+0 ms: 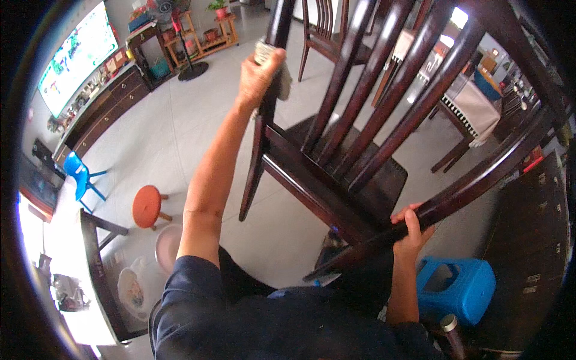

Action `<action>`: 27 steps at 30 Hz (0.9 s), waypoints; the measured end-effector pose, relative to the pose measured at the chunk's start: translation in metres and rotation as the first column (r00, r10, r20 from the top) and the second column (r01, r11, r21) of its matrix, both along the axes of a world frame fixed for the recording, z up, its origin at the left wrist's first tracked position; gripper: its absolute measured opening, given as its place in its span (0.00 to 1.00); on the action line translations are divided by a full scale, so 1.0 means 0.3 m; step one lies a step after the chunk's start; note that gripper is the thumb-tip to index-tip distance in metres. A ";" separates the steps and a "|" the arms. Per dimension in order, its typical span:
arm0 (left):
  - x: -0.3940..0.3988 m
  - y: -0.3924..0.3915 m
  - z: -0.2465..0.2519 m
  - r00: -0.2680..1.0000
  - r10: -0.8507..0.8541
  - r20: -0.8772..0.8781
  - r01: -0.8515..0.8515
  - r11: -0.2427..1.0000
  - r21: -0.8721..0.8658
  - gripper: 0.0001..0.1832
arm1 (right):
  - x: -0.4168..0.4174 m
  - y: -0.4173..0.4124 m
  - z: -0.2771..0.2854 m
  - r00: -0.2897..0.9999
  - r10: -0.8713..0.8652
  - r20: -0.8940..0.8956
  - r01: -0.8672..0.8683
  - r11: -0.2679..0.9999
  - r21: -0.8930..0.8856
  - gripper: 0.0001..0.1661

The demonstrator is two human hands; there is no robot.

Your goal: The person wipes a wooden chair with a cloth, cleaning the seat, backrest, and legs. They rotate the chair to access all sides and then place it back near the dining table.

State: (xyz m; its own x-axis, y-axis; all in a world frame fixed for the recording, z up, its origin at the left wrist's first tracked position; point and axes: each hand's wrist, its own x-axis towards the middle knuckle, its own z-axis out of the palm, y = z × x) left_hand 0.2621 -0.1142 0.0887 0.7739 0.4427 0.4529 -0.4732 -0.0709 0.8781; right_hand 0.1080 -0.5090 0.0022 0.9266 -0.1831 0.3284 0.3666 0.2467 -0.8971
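A dark, glossy wooden chair (310,180) with a slatted back is tilted in front of me, its backrest toward me. My left hand (261,74) wraps a pale cloth (284,83) around the upright post on the chair's left side, thumb on top. Lower on the right, my right hand (413,229) grips the other back post, fingers and thumb around it. Past the slats lies the dark seat (387,175). Where the chair's feet rest cannot be told fully.
A blue plastic stool (468,288) and a capped bottle (452,335) stand near my right arm, beside a dark cabinet (526,252). An orange round stool (146,207) and blue small chair (78,175) are at left. A cloth-covered table (477,108) stands beyond the chair.
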 end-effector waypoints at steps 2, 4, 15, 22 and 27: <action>-0.087 0.075 0.002 0.999 0.028 0.037 -0.029 1.000 0.007 0.22 | -0.009 0.053 -0.004 0.999 0.043 -0.033 -0.042 0.999 0.019 0.08; -0.180 0.149 0.032 0.994 0.066 0.088 -0.068 0.997 0.024 0.21 | -0.008 0.110 -0.023 0.995 0.101 -0.003 -0.101 0.994 0.041 0.08; -0.597 0.357 0.059 0.883 0.426 0.196 -0.451 0.887 0.101 0.21 | 0.254 0.318 -0.088 0.919 0.363 0.154 -0.365 0.931 -0.018 0.09; -0.691 0.240 0.044 0.855 0.480 0.199 -0.511 0.845 0.157 0.21 | 0.358 0.316 -0.150 0.937 0.293 0.188 -0.282 0.956 -0.084 0.12; -0.713 0.125 0.069 0.866 0.457 0.205 -0.495 0.843 0.211 0.22 | 0.404 0.280 -0.152 0.959 0.194 0.208 -0.173 0.978 -0.118 0.13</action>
State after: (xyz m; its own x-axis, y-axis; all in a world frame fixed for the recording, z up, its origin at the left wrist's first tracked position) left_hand 0.0481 -0.0766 0.1096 0.4165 0.5980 0.6848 -0.4413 -0.5256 0.7273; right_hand 0.2292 -0.4250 -0.0434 0.8457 0.0265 0.5330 0.5117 0.2433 -0.8240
